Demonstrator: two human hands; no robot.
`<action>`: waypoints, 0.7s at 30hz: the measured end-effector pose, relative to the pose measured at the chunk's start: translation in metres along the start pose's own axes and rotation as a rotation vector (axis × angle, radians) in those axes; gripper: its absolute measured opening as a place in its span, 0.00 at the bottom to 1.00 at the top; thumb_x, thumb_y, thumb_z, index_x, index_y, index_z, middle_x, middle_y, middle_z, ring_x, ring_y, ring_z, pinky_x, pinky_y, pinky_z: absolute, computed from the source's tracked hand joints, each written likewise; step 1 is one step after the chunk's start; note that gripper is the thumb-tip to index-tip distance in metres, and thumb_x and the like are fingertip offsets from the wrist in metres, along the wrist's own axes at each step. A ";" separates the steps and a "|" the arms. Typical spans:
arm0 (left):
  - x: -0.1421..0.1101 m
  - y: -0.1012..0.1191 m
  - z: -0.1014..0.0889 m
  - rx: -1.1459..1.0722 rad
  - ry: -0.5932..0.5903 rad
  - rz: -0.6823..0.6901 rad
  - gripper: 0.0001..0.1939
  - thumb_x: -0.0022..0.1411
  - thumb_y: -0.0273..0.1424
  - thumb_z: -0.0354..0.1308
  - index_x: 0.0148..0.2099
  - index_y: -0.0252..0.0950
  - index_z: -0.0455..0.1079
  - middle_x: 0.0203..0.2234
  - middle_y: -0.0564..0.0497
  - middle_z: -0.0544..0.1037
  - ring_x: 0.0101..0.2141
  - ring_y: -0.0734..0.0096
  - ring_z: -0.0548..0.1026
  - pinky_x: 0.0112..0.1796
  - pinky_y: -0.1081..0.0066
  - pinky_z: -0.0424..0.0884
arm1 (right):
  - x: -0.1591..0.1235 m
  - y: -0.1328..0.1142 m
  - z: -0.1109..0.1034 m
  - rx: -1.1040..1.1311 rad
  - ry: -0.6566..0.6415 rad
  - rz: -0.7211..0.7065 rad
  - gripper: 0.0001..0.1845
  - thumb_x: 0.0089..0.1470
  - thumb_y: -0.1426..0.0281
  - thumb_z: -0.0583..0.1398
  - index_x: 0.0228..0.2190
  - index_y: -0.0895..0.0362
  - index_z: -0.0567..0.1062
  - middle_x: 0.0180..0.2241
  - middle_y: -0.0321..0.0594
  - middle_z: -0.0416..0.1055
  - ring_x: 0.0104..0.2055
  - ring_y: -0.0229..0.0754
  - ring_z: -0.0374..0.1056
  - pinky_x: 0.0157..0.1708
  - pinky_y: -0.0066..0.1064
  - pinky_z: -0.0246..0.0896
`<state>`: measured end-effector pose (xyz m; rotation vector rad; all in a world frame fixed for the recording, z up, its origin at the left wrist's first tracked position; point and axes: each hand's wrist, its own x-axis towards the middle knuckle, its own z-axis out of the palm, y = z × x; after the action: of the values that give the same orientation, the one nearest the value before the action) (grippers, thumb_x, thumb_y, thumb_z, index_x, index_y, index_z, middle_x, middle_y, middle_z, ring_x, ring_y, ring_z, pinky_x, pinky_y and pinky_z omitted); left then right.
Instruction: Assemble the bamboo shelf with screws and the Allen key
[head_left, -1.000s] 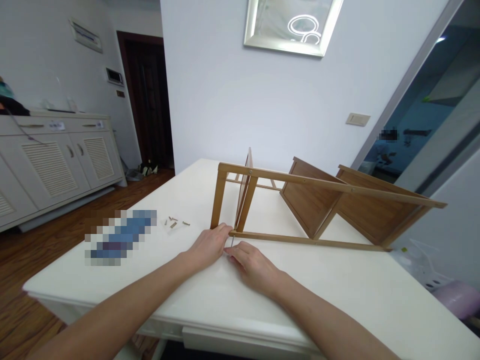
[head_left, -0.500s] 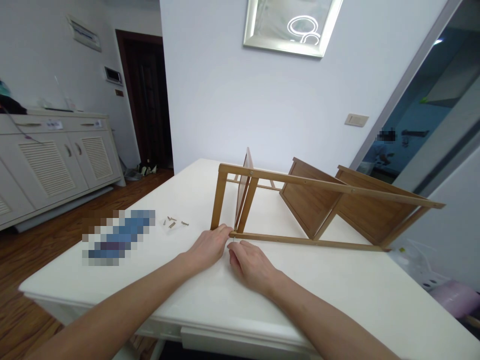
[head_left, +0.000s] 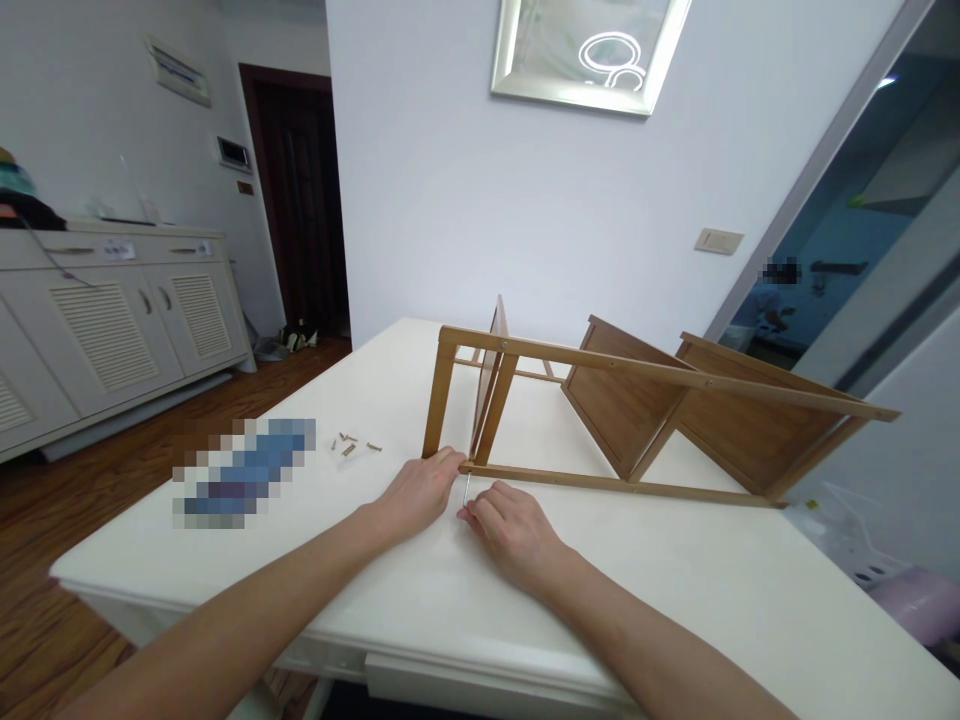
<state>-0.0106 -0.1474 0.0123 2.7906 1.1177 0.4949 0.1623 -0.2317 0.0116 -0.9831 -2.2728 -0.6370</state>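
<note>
A wooden shelf frame (head_left: pixel 555 476) lies on its side on the white table (head_left: pixel 600 570), its brown slatted or flat panels standing upright between the rails. My left hand (head_left: pixel 421 492) is closed on the near left end of the lower rail, fingertips pressed to the wood. Just right of it, my right hand (head_left: pixel 516 525) pinches a thin metal hex key (head_left: pixel 467 489). The key's far end meets the rail close to the left fingertips; the fastener there is hidden. Several small screws (head_left: pixel 349 448) lie loose on the table, left of my left hand.
A blurred-out blue item (head_left: pixel 251 470) rests on the table's left side. Behind the table stands a wall with a framed picture (head_left: pixel 589 100). A white cabinet (head_left: pixel 112 320) is at the far left, and a pink object (head_left: pixel 919 605) sits beyond the right table edge.
My right hand has drawn back slightly toward me and right, so more of the hex key shows. My left hand stays on the rail. The whole view has shifted slightly.
</note>
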 end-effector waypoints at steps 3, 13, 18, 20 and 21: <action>0.000 0.000 0.000 0.007 0.011 -0.009 0.18 0.67 0.25 0.39 0.53 0.37 0.64 0.45 0.46 0.73 0.38 0.64 0.75 0.35 0.67 0.68 | 0.002 -0.002 -0.003 -0.071 -0.003 -0.051 0.12 0.60 0.75 0.55 0.25 0.58 0.68 0.23 0.39 0.63 0.27 0.39 0.55 0.26 0.33 0.49; 0.001 0.000 0.003 0.026 0.001 0.003 0.17 0.66 0.25 0.40 0.53 0.37 0.64 0.44 0.45 0.73 0.38 0.64 0.75 0.34 0.68 0.67 | 0.014 -0.018 -0.014 -0.272 -0.123 -0.220 0.11 0.57 0.82 0.51 0.29 0.60 0.71 0.24 0.42 0.62 0.27 0.42 0.55 0.26 0.37 0.49; 0.000 0.000 0.002 0.013 0.003 0.010 0.18 0.66 0.25 0.40 0.54 0.37 0.64 0.44 0.45 0.72 0.38 0.64 0.75 0.34 0.67 0.68 | 0.004 -0.013 0.001 -0.099 -0.174 -0.041 0.11 0.60 0.80 0.49 0.35 0.61 0.70 0.26 0.42 0.64 0.29 0.43 0.57 0.26 0.35 0.54; 0.000 0.000 0.002 -0.004 0.001 0.011 0.18 0.67 0.25 0.40 0.54 0.37 0.64 0.45 0.45 0.72 0.39 0.64 0.75 0.35 0.67 0.68 | -0.001 -0.010 0.005 0.029 -0.180 0.020 0.10 0.61 0.79 0.49 0.36 0.61 0.69 0.28 0.42 0.66 0.31 0.43 0.60 0.28 0.34 0.58; 0.000 0.000 0.002 -0.011 -0.003 0.010 0.18 0.67 0.25 0.40 0.54 0.37 0.64 0.45 0.45 0.72 0.39 0.63 0.75 0.36 0.67 0.69 | -0.002 -0.008 0.006 0.084 -0.179 0.030 0.09 0.61 0.79 0.50 0.38 0.61 0.69 0.29 0.43 0.67 0.33 0.43 0.61 0.30 0.34 0.59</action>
<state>-0.0102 -0.1473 0.0106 2.7882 1.0975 0.4964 0.1554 -0.2345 0.0042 -1.0684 -2.4140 -0.4518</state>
